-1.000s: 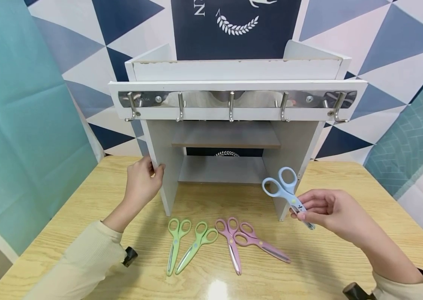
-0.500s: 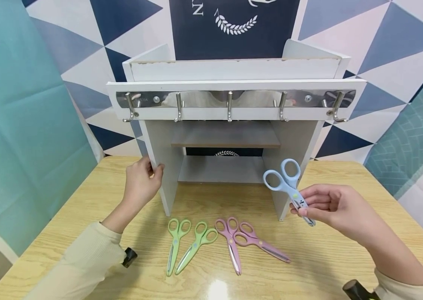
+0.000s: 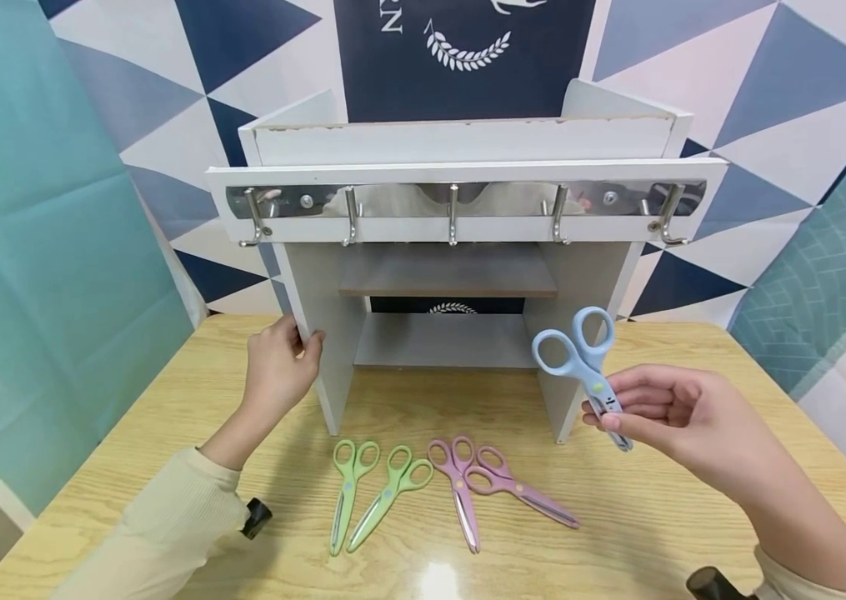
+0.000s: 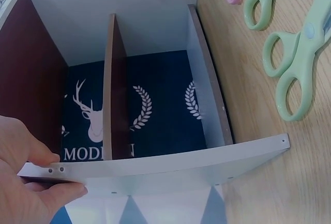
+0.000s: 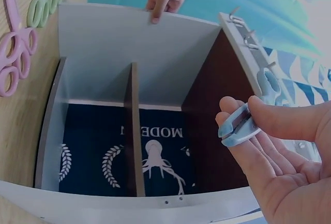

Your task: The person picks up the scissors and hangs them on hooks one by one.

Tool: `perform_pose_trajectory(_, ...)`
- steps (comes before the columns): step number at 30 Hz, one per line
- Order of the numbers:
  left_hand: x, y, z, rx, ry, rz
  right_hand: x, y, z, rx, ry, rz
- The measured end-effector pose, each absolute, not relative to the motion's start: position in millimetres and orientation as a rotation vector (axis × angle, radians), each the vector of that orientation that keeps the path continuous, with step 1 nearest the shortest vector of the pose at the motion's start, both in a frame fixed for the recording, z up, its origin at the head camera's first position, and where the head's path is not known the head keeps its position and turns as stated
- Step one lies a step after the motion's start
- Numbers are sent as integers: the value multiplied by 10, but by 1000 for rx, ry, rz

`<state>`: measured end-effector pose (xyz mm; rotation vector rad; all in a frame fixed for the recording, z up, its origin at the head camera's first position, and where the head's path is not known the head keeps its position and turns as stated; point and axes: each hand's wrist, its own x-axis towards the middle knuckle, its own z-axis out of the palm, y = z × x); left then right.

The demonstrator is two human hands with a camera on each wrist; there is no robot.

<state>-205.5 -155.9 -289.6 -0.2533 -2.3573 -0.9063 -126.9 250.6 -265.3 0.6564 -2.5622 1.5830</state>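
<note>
In the head view my right hand pinches blue scissors by the blade end, handle loops pointing up, in front of the white shelf unit's right side. The right wrist view shows the thumb across the blue scissors, with fingers beneath. My left hand grips the front edge of the unit's left side panel, thumb on one face and fingers on the other. Two green scissors and two pink scissors lie on the table before the unit, loops toward it.
A metal rail with several hooks runs across the front top of the shelf unit. Inside are an upper shelf and a lower shelf. The wooden table carries everything; a patterned cloth hangs behind.
My right hand has raised the blue scissors slightly and shifted them a little to the right. The left hand keeps its grip on the panel, and the scissors on the table stay put.
</note>
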Motion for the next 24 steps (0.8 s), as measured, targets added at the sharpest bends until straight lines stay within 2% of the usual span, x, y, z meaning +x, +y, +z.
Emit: perform_pose_trajectory(24,-2040,-1555,-2895,-253,-2359,-918,-1174,2521,-2493,525,-2429,1601)
